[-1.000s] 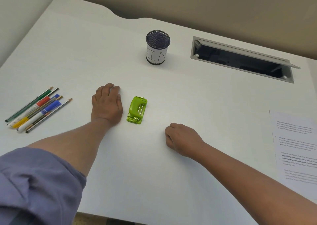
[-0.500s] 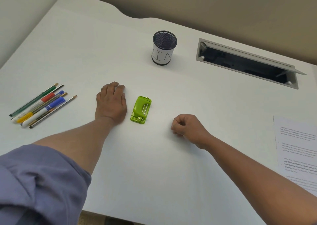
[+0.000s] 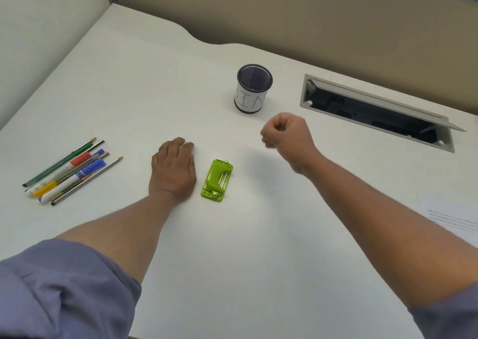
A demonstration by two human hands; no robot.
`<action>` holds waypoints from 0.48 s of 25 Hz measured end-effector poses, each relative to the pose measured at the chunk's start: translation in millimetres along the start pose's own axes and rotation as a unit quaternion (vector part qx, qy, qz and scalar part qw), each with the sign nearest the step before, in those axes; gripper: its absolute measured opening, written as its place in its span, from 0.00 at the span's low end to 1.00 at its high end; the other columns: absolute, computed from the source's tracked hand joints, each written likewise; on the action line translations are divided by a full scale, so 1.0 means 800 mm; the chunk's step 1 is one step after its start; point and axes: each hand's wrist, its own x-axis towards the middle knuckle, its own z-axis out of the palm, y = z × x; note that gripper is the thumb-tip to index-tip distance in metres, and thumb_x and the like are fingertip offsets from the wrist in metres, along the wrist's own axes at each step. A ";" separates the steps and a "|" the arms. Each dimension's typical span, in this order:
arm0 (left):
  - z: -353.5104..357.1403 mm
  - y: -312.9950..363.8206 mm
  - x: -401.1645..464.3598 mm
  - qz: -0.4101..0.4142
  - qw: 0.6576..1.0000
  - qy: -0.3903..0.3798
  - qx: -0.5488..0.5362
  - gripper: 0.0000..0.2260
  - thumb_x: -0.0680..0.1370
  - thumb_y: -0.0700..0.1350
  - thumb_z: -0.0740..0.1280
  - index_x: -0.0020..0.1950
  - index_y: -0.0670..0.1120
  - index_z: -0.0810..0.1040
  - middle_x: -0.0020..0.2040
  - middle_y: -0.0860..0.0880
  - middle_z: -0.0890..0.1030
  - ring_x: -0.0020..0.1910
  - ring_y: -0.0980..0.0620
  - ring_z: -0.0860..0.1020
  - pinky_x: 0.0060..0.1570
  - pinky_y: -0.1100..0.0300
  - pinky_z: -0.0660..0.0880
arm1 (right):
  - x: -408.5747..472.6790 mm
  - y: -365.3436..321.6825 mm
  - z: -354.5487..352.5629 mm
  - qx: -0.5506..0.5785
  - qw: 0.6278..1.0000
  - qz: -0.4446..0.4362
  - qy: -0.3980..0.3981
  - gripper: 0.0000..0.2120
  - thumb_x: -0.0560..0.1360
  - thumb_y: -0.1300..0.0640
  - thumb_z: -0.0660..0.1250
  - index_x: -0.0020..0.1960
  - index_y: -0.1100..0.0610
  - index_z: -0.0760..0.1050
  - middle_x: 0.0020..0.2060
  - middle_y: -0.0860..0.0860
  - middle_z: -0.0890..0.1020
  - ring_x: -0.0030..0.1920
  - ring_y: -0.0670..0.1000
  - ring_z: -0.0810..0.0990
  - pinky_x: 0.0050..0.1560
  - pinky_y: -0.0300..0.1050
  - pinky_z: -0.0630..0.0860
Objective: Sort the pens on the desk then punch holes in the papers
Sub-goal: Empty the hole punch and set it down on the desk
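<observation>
Several pens and pencils [image 3: 69, 172] lie bunched side by side at the left of the white desk [image 3: 129, 93]. A green hole punch [image 3: 217, 181] lies near the middle. My left hand [image 3: 172, 170] rests flat on the desk just left of the punch, fingers straight, holding nothing. My right hand [image 3: 287, 135] hovers above the desk with its fingers curled into a fist, empty, a little below and right of the black mesh pen cup [image 3: 253, 91] labelled BIN. Printed papers [image 3: 455, 217] lie at the right edge, partly cut off.
An open cable slot [image 3: 375, 111] with a raised flap is set into the desk at the back right. Beige partition walls stand behind and to the left. My forearms with purple sleeves reach in from the near edge.
My right hand has lifted off the desk and moved forward and right, toward the pen cup, still curled. My left hand stays flat beside the punch. The camera has shifted.
</observation>
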 end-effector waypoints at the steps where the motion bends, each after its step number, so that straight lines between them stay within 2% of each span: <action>1: 0.000 0.000 0.000 -0.001 1.000 -0.001 0.000 0.14 0.83 0.46 0.58 0.68 0.50 0.70 0.72 0.47 0.70 0.72 0.42 0.63 0.69 0.44 0.61 | 0.021 -0.014 0.000 -0.006 1.000 -0.013 0.023 0.04 0.67 0.65 0.69 0.37 0.57 0.76 0.30 0.50 0.80 0.32 0.49 0.78 0.37 0.43 0.79; 4: -0.001 0.000 0.000 0.000 1.000 0.000 0.000 0.15 0.82 0.47 0.57 0.68 0.49 0.70 0.71 0.47 0.70 0.72 0.42 0.64 0.68 0.44 0.62 | 0.080 -0.046 -0.001 -0.062 0.994 -0.034 0.078 0.05 0.65 0.61 0.68 0.35 0.53 0.74 0.29 0.48 0.80 0.31 0.48 0.77 0.33 0.44 0.76; 7: -0.002 0.001 0.000 -0.005 1.000 -0.002 -0.003 0.16 0.82 0.48 0.56 0.68 0.49 0.71 0.72 0.47 0.71 0.72 0.42 0.65 0.68 0.44 0.62 | 0.125 -0.061 0.001 -0.156 0.981 -0.055 0.100 0.06 0.67 0.60 0.68 0.34 0.51 0.74 0.31 0.46 0.80 0.33 0.47 0.77 0.33 0.41 0.72; 9: -0.003 0.002 0.000 -0.007 1.000 -0.005 0.005 0.17 0.81 0.48 0.55 0.69 0.48 0.72 0.72 0.47 0.71 0.72 0.42 0.65 0.68 0.45 0.62 | 0.148 -0.066 0.002 -0.224 0.967 -0.070 0.097 0.06 0.69 0.60 0.68 0.35 0.50 0.75 0.33 0.44 0.79 0.35 0.47 0.77 0.34 0.41 0.71; 12: -0.005 0.003 0.000 -0.007 1.000 -0.007 0.012 0.17 0.81 0.48 0.56 0.69 0.48 0.72 0.72 0.47 0.71 0.72 0.43 0.66 0.68 0.46 0.62 | 0.168 -0.062 0.005 -0.350 0.931 -0.086 0.057 0.05 0.71 0.59 0.67 0.40 0.50 0.78 0.38 0.44 0.81 0.42 0.52 0.79 0.35 0.43 0.71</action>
